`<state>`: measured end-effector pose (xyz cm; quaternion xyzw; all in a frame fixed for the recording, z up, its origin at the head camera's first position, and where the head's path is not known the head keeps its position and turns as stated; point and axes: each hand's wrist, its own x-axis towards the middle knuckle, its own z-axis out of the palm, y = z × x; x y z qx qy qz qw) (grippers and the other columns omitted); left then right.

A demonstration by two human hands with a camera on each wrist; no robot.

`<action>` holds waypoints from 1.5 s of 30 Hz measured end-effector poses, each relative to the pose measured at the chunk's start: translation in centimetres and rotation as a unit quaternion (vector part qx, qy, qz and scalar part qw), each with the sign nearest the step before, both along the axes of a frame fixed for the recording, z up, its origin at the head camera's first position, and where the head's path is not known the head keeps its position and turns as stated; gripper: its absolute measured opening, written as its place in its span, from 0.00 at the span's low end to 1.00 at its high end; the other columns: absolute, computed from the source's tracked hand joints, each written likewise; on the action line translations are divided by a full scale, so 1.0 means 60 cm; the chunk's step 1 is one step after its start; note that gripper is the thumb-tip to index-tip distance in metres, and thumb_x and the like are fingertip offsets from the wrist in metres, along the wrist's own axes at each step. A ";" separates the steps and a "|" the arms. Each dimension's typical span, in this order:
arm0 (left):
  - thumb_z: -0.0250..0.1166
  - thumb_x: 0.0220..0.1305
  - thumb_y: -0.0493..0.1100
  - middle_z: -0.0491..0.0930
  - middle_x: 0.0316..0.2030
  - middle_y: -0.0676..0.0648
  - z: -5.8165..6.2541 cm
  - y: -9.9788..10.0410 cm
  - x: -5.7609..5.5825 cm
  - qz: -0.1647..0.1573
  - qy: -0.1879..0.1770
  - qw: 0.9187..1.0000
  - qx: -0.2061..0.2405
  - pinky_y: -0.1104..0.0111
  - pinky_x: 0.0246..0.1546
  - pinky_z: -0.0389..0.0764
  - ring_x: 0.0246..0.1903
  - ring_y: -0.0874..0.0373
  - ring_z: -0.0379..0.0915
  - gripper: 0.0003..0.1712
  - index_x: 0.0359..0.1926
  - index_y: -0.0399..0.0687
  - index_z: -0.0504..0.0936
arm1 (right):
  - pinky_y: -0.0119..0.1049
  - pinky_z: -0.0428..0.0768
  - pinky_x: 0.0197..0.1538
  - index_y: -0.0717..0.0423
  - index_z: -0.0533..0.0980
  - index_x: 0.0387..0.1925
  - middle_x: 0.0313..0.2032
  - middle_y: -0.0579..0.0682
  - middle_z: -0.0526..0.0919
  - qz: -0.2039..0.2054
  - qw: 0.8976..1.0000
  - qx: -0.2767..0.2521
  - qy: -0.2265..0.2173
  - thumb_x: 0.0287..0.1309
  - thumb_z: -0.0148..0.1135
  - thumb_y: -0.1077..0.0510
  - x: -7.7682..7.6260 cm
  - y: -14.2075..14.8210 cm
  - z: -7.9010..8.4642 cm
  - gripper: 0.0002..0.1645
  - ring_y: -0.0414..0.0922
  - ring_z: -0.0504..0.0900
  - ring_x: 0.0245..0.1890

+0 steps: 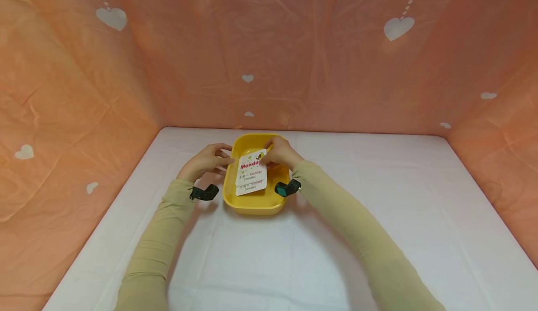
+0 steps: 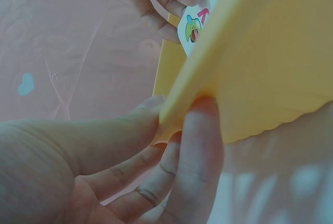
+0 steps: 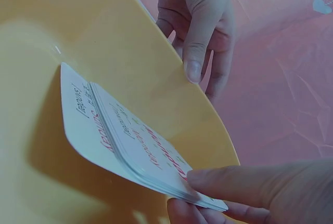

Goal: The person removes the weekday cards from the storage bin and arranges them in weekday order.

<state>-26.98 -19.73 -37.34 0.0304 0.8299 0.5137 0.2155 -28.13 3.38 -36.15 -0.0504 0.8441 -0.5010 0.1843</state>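
A yellow plastic basin (image 1: pixel 254 204) stands on the table, its long side running away from me. My left hand (image 1: pixel 206 161) pinches its left rim, the thumb on top and the index finger beneath, as the left wrist view shows. Inside the basin's outline, my right hand (image 1: pixel 283 153) holds a stack of white flashcards (image 3: pixel 138 130) between thumb and fingers. The top card reads "Monday" in red, with a small cartoon figure in one corner. Below it a card marked "Sunday" sticks out. The stack is tilted over the basin floor.
A white cloth covers the table (image 1: pixel 403 217). Orange-pink sheets (image 1: pixel 294 59) with white hearts hang at the back and both sides. Each wrist carries a black band (image 1: pixel 204 193).
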 end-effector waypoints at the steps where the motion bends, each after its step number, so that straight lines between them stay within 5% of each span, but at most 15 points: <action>1: 0.61 0.66 0.38 0.71 0.51 0.31 0.001 0.000 0.000 0.000 0.001 1.000 -0.002 0.58 0.40 0.81 0.43 0.40 0.77 0.31 0.67 0.38 0.62 | 0.42 0.82 0.39 0.70 0.68 0.53 0.39 0.63 0.78 0.000 1.000 0.002 0.002 0.46 0.71 0.72 0.000 0.000 0.000 0.31 0.45 0.80 0.22; 12: 0.61 0.66 0.37 0.71 0.49 0.33 0.002 -0.001 -0.001 0.003 0.006 1.000 -0.010 0.58 0.40 0.81 0.39 0.46 0.79 0.30 0.66 0.38 0.62 | 0.42 0.82 0.37 0.70 0.69 0.51 0.38 0.63 0.78 0.006 0.999 0.029 0.024 0.45 0.71 0.73 -0.003 -0.005 -0.003 0.30 0.48 0.80 0.22; 20: 0.61 0.66 0.37 0.71 0.48 0.33 0.003 -0.001 0.000 0.005 0.005 1.000 -0.006 0.56 0.42 0.80 0.41 0.42 0.78 0.31 0.66 0.37 0.62 | 0.45 0.82 0.40 0.70 0.69 0.55 0.42 0.64 0.78 0.014 0.998 0.052 0.040 0.46 0.68 0.74 0.001 -0.002 -0.001 0.32 0.59 0.82 0.35; 27: 0.63 0.65 0.38 0.71 0.48 0.35 0.003 0.001 -0.003 0.011 0.001 1.000 -0.012 0.56 0.42 0.80 0.40 0.44 0.78 0.31 0.66 0.37 0.62 | 0.43 0.82 0.41 0.71 0.69 0.58 0.44 0.64 0.78 0.014 0.997 0.067 0.043 0.49 0.65 0.73 -0.002 0.004 0.001 0.31 0.53 0.82 0.33; 37: 0.64 0.64 0.38 0.71 0.48 0.35 0.003 0.004 -0.004 0.016 -0.002 1.000 -0.008 0.57 0.41 0.81 0.39 0.45 0.79 0.32 0.65 0.37 0.63 | 0.46 0.81 0.42 0.71 0.76 0.44 0.39 0.62 0.81 0.016 0.997 0.060 0.050 0.50 0.60 0.73 0.000 0.013 0.004 0.16 0.58 0.81 0.38; 45: 0.64 0.64 0.39 0.73 0.47 0.35 0.005 0.004 -0.002 0.014 0.002 1.000 -0.026 0.55 0.42 0.80 0.35 0.49 0.79 0.32 0.66 0.38 0.63 | 0.45 0.82 0.41 0.73 0.70 0.52 0.45 0.66 0.78 0.009 0.998 0.031 0.048 0.54 0.59 0.73 0.001 0.026 0.009 0.22 0.59 0.82 0.36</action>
